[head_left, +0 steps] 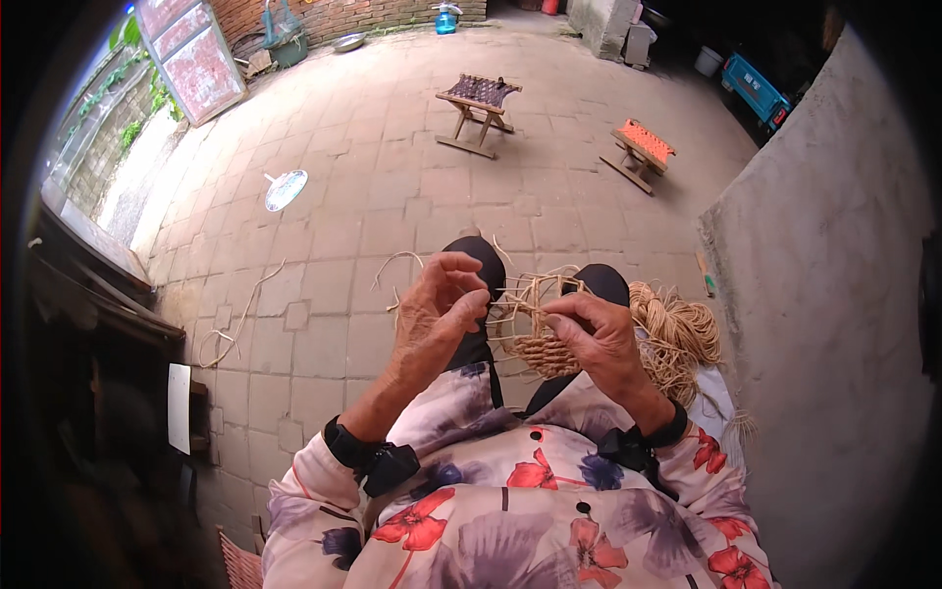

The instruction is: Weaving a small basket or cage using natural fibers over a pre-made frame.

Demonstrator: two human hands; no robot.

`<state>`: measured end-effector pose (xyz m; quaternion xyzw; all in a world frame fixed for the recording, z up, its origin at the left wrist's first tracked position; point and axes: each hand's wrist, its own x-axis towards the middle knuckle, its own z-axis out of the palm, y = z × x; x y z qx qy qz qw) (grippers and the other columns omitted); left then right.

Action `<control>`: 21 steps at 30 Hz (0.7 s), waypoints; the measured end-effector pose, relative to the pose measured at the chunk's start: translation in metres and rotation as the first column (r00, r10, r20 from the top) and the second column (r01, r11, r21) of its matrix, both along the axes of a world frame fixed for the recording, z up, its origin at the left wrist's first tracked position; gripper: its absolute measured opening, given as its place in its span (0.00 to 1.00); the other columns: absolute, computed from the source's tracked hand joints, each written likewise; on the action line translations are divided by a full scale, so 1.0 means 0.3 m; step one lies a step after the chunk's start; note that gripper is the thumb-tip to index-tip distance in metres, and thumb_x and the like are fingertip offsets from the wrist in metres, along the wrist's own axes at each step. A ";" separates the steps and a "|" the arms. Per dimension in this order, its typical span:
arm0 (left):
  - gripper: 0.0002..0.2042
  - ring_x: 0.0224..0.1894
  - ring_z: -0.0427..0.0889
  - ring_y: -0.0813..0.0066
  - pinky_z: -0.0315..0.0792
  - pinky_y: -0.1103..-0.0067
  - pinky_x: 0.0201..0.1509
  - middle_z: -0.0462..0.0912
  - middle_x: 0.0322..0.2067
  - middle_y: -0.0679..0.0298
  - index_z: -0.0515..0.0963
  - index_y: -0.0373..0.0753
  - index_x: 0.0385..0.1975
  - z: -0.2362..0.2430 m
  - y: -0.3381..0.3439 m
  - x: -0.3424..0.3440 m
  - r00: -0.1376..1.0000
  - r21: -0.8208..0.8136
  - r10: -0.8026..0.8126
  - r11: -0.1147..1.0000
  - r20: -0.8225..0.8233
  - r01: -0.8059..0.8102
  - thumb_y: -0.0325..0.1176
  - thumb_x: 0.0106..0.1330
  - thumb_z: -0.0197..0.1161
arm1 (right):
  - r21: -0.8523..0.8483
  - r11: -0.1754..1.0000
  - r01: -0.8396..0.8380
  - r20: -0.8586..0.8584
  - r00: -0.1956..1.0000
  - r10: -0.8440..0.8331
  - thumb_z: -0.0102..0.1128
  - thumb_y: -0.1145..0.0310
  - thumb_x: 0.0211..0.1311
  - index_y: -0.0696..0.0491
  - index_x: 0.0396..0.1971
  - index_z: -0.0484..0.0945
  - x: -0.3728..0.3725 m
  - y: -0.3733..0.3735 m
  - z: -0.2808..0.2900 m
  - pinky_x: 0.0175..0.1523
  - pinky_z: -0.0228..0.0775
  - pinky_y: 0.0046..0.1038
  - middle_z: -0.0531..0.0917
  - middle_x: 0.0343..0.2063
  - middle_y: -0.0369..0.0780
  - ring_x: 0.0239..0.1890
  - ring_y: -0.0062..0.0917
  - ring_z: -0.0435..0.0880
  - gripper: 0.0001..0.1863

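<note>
Between my knees sits a partly woven piece of tan cord (546,355), with a tight woven band low down and loose strands above. My right hand (601,344) is at its right side, thumb and forefinger pinched on a strand of cord. Left of the weaving, my left hand (432,312) is raised in front of my left knee. Its fingers curl toward the thumb; whatever lies between them is too small to make out. A thick bundle of tan cord (677,329) lies beside my right knee.
Ahead on the paved floor stand a dark-topped folding stool (481,93) and an orange-topped one (645,143). A round whitish fan-shaped object (286,190) and a loose cord piece (240,316) lie to the left. A grey wall (824,294) rises close on the right.
</note>
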<state>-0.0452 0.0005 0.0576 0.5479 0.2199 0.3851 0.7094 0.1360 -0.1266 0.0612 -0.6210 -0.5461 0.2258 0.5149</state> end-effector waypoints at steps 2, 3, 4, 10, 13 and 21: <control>0.06 0.34 0.79 0.82 0.74 0.83 0.37 0.81 0.34 0.65 0.79 0.34 0.39 -0.068 0.026 -0.033 0.883 0.372 0.129 0.927 -0.450 0.055 0.28 0.65 0.63 | 0.008 1.000 0.008 0.113 0.994 -0.009 0.62 0.78 0.59 0.59 0.35 0.82 0.002 -0.010 0.012 0.33 0.70 0.21 0.83 0.27 0.40 0.26 0.20 0.79 0.05; 0.06 0.33 0.80 0.78 0.73 0.79 0.37 0.83 0.32 0.63 0.81 0.33 0.37 -0.099 0.013 -0.036 0.893 0.411 0.131 0.909 -0.430 0.064 0.28 0.64 0.63 | -0.042 0.997 0.062 0.214 0.976 -0.052 0.62 0.78 0.56 0.59 0.33 0.81 -0.004 -0.024 0.015 0.32 0.71 0.24 0.82 0.26 0.41 0.25 0.23 0.80 0.05; 0.06 0.33 0.80 0.78 0.73 0.79 0.37 0.83 0.32 0.63 0.81 0.33 0.37 -0.117 0.007 -0.037 0.895 0.408 0.132 0.911 -0.427 0.061 0.28 0.64 0.63 | -0.082 0.989 0.125 0.313 0.945 -0.094 0.63 0.78 0.53 0.58 0.31 0.81 -0.008 -0.033 0.017 0.31 0.72 0.26 0.81 0.25 0.41 0.25 0.27 0.81 0.04; 0.12 0.40 0.84 0.63 0.76 0.73 0.45 0.84 0.38 0.53 0.82 0.32 0.43 -0.167 -0.007 -0.025 0.794 0.495 0.077 0.817 -0.603 0.296 0.31 0.64 0.62 | 0.048 0.997 0.062 0.636 0.767 -0.079 0.62 0.77 0.46 0.53 0.24 0.77 -0.047 -0.003 0.022 0.29 0.72 0.34 0.75 0.23 0.41 0.25 0.38 0.80 0.05; 0.13 0.41 0.84 0.62 0.76 0.72 0.47 0.84 0.38 0.52 0.81 0.32 0.45 -0.155 0.000 -0.016 0.797 0.400 -0.025 0.855 -0.604 0.330 0.32 0.63 0.62 | 0.012 1.000 0.025 0.630 0.776 -0.027 0.61 0.76 0.47 0.53 0.24 0.77 -0.035 0.028 0.015 0.29 0.72 0.36 0.74 0.25 0.40 0.25 0.36 0.79 0.03; 0.10 0.32 0.82 0.72 0.75 0.79 0.36 0.83 0.35 0.58 0.81 0.32 0.40 -0.160 -0.002 -0.013 0.801 0.276 -0.086 0.912 -0.593 0.303 0.31 0.64 0.63 | -0.003 1.000 -0.018 0.560 0.828 0.017 0.62 0.73 0.48 0.53 0.25 0.77 -0.052 0.062 -0.027 0.30 0.71 0.36 0.74 0.29 0.40 0.27 0.34 0.80 0.03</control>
